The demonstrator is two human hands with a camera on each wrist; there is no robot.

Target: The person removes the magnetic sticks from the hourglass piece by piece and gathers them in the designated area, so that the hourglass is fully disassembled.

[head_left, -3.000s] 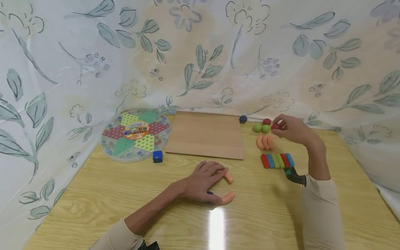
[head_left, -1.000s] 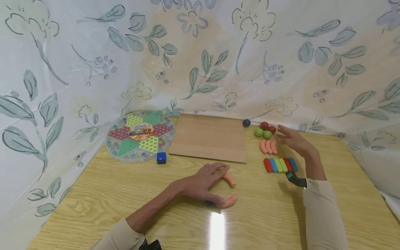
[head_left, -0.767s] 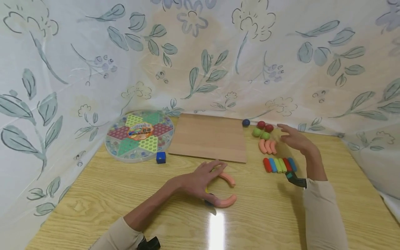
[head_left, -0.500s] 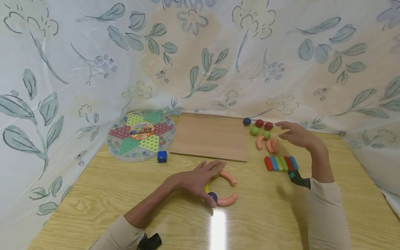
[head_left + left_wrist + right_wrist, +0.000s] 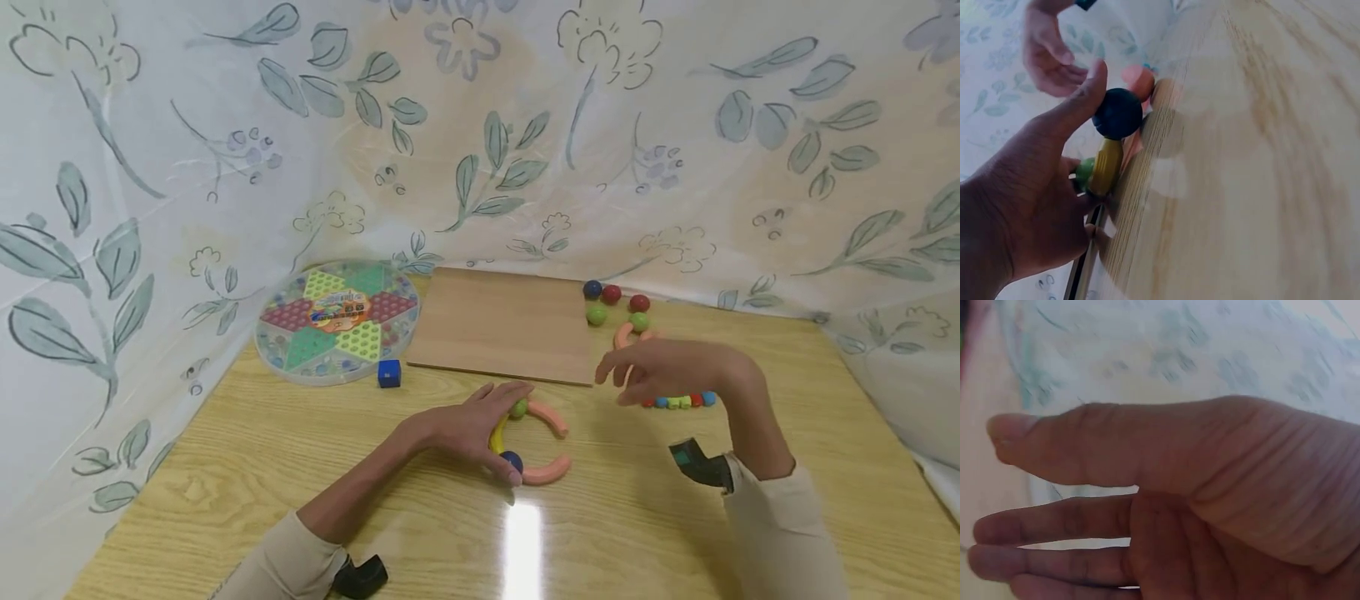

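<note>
In the head view my left hand spreads around a dark blue ball, a green ball and a yellow curved piece between them. The thumb lies beside the blue ball in the left wrist view; its fingers reach the green ball. Two salmon curved pieces extend rightward from these balls. My right hand hovers above the table with nothing in it, fingers loosely bent. It partly hides other salmon curved pieces and a row of coloured sticks.
At the back right sit a blue ball, two red balls and two green balls. A brown board lies at the back middle. Left of it are a round Chinese checkers board and a blue cube.
My right hand has left the red balls and come forward and left. The red and green balls have spread leftward; salmon pieces there shifted apart. My left hand has drawn back slightly, uncovering the blue ball.
</note>
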